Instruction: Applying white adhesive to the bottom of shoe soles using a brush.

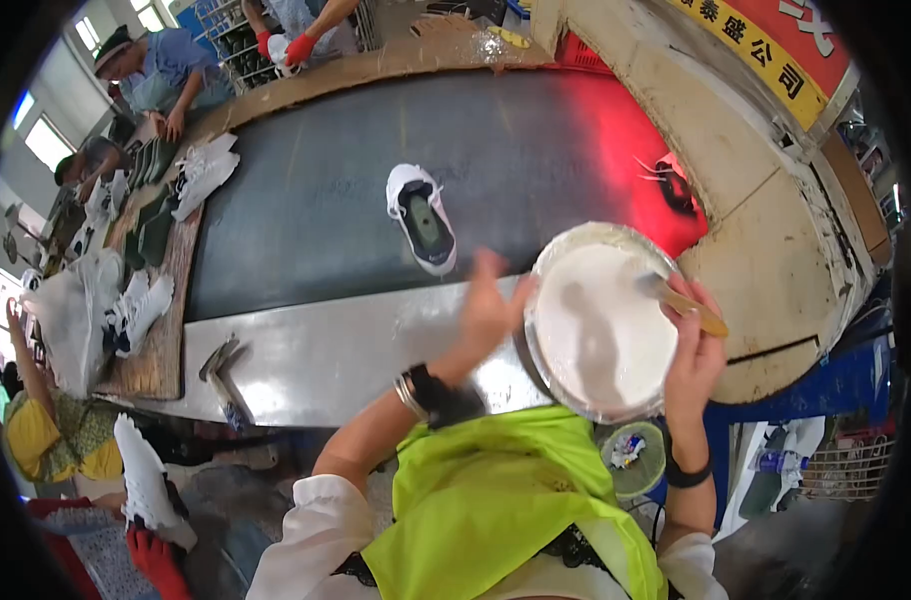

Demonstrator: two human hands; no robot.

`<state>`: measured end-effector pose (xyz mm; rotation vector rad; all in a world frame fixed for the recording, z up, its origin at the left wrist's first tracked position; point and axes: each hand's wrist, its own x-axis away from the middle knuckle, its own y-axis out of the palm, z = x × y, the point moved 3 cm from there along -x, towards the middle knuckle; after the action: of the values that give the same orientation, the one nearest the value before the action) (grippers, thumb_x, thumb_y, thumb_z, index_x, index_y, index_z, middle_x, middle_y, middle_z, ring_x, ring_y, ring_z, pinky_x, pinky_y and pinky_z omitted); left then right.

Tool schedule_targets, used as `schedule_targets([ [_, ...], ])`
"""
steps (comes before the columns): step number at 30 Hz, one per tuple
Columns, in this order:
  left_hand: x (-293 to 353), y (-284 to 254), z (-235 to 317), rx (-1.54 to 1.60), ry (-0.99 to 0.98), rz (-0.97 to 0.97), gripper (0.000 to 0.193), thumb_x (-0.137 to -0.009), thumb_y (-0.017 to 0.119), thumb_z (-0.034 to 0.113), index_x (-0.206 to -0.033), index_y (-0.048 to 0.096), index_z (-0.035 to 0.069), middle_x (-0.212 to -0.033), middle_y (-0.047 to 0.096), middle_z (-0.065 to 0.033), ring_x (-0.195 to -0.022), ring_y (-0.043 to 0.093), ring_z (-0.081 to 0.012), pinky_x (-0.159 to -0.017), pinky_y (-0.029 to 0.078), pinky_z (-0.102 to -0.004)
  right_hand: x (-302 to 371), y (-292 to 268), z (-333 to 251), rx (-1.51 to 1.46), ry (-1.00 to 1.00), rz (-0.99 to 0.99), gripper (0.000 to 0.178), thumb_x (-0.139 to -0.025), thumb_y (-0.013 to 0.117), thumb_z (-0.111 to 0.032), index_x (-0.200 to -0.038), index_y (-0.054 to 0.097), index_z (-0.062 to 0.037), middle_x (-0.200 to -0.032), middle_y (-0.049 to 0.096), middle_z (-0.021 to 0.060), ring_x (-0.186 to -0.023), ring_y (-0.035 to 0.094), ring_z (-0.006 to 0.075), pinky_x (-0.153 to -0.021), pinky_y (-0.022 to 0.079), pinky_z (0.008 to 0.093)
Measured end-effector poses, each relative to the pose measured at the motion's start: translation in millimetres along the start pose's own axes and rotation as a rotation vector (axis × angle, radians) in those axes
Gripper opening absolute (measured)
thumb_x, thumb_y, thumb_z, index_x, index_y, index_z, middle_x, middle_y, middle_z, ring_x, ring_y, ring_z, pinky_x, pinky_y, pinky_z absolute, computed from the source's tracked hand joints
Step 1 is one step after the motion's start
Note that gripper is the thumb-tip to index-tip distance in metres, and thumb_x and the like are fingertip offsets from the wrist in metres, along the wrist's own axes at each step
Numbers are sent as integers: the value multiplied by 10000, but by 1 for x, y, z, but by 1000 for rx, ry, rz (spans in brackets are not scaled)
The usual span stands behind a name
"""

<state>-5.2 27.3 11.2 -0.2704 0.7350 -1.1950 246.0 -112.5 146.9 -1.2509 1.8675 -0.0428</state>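
Note:
My right hand (698, 345) is closed around the wooden handle of a brush (704, 312), whose bristle end is over the white liquid in a round basin (548, 365). My left hand (486, 318), slightly blurred, is held by the basin's left rim with thumb and fingers apart, and I see nothing in it. Just beyond it, a single white shoe (438, 252) with a dark green insole lies on the dark conveyor belt (316, 190). A shadow falls across the liquid.
A hammer-like tool (219, 372) lies on the metal ledge (306, 360). White shoes (141, 308) line a wooden board at left. Another shoe (676, 188) sits under red light at the belt's right end. Co-workers (166, 75) work around; one red-gloved hand (154, 560) is near lower left.

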Motion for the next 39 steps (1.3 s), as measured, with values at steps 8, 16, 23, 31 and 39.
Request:
schedule_targets([
  [8,-117,64,-87,-38,-679,48,1079,-680,825,332,-1411,162,-102,-1352,406,-279,-1259,441,-405,-1063,357,-422,-15,-2,54,-1086,901,209,416,-1019,429,-299,-1301,430,8,-1257,537,288,-1201,532,306,-1011,437,389],
  [16,-132,-31,-117,806,-814,-440,512,-826,703,91,-1263,454,-1,-1100,590,-129,-962,629,-228,-787,543,-359,5,-2,46,-1205,1007,3,469,-1015,456,-326,-1316,404,30,-1237,549,285,-1163,564,283,-959,483,377],
  [23,48,-175,-134,1078,-861,-310,490,-957,569,272,-1313,462,-48,-1215,607,-135,-1087,607,-202,-937,483,-331,34,-20,2,-918,834,54,352,-994,501,-181,-1265,464,41,-1218,564,203,-1165,551,239,-1000,466,360],
  [31,92,-173,-100,-661,142,19,920,-737,768,450,-1364,371,-93,-1431,357,-301,-1333,344,-436,-1068,319,-496,46,-2,-3,-1139,1055,-35,346,-980,541,-210,-1234,491,20,-1221,569,208,-1106,573,223,-968,477,339],
  [39,13,-92,-110,-383,-109,-504,800,-821,665,363,-1377,321,-98,-1227,540,-299,-1143,534,-403,-930,466,-451,62,-21,-19,-1140,1008,111,443,-999,508,-258,-1337,414,13,-1309,508,241,-1150,554,271,-1002,463,381],
])
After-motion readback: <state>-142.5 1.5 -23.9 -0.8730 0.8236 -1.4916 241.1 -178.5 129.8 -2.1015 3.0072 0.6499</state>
